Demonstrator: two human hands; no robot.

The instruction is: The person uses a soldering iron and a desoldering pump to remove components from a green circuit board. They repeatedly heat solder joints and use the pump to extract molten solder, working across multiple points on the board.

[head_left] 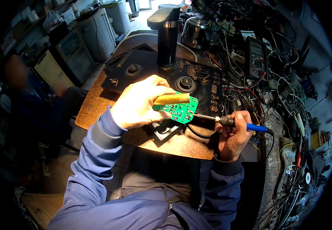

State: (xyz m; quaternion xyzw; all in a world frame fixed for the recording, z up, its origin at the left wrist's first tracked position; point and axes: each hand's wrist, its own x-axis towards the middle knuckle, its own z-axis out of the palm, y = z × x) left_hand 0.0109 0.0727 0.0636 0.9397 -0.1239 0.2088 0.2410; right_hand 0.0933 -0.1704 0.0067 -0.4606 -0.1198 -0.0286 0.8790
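Observation:
My left hand [139, 101] is closed on a green circuit board [187, 114], tilted above the table with its solder points showing. Between those fingers, lying across the board, is a yellow-brown strip [173, 99] whose kind I cannot make out. My right hand [233, 140] grips a soldering iron [256, 127] by its blue and dark handle, like a pen. Its thin tip is at the board's right edge; whether it touches cannot be told. Beneath the board lies a black cooktop panel [208, 92] with ringed round pads and a flower pattern, partly hidden by my left hand.
On the wooden table [93, 111], a tall black spout column [167, 42] rises behind the board. A shiny kettle [195, 32] stands at the back. Tangled wires and a multimeter [256, 57] crowd the right side. A seated person [35, 99] is at the left.

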